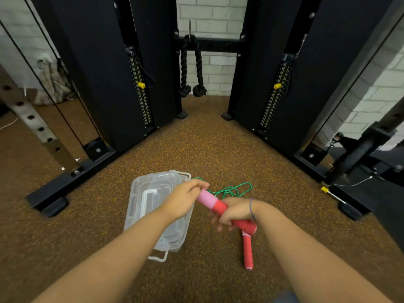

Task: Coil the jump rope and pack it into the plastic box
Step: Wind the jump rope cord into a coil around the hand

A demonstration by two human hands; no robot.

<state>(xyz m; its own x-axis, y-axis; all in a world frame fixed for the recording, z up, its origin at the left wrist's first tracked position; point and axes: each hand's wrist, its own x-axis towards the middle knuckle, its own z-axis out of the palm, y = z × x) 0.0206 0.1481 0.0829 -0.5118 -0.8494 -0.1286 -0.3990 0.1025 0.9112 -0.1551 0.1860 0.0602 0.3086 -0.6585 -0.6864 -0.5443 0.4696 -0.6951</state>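
A clear plastic box (140, 206) with its lid on lies on the brown floor, low in the middle of the view. My right hand (234, 211) grips the red part of a pink-and-red jump rope handle (211, 201). My left hand (185, 197), held over the box's right side, pinches the pink end of that handle where the green cord leaves it. The green cord (231, 190) lies in loose loops on the floor just beyond my hands. The second red handle (248, 252) lies on the floor below my right wrist.
Black weight-stack columns (122, 84) stand left and right, their base bars (72, 178) running along the floor on both sides of the box. A black knotted rope attachment (197, 71) hangs at the back. A steel pin with a yellow tip (332, 194) lies at right.
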